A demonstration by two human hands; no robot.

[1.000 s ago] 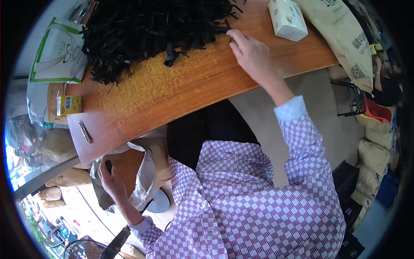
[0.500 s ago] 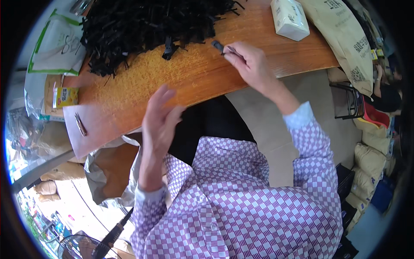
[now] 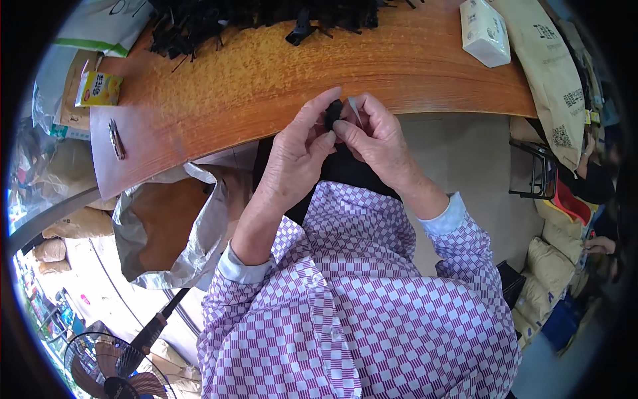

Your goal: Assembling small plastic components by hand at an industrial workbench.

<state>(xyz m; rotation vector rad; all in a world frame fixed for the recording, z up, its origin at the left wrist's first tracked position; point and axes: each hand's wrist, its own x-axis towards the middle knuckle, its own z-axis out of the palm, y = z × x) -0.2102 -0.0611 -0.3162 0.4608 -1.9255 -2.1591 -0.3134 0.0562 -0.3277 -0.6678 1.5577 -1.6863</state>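
Note:
A small black piece (image 3: 333,113), soft or plastic I cannot tell, is between my two hands just off the table's front edge. My left hand (image 3: 300,149) pinches it from the left, thumb and fingers closed. My right hand (image 3: 375,139) has its thumb tip on the same piece. A thin, pointed silvery metal tool (image 3: 355,110) sticks up from the right fingers; its exact kind is partly hidden. Beyond my hands, a heap of black strap-like pieces (image 3: 259,16) lies on the wooden table (image 3: 232,93), with one piece (image 3: 302,30) at its near edge.
Another slim metal tool (image 3: 117,139) lies on the table's left part, near a yellow box (image 3: 100,88). A white tissue pack (image 3: 485,33) and a big paper sack (image 3: 548,73) stand right. An open silvery-lined bag (image 3: 133,256) hangs below left, above a fan (image 3: 119,379).
My right hand has come back from the heap with the black piece. My left hand has risen to meet it, and its fingers have closed. The view has tilted downward.

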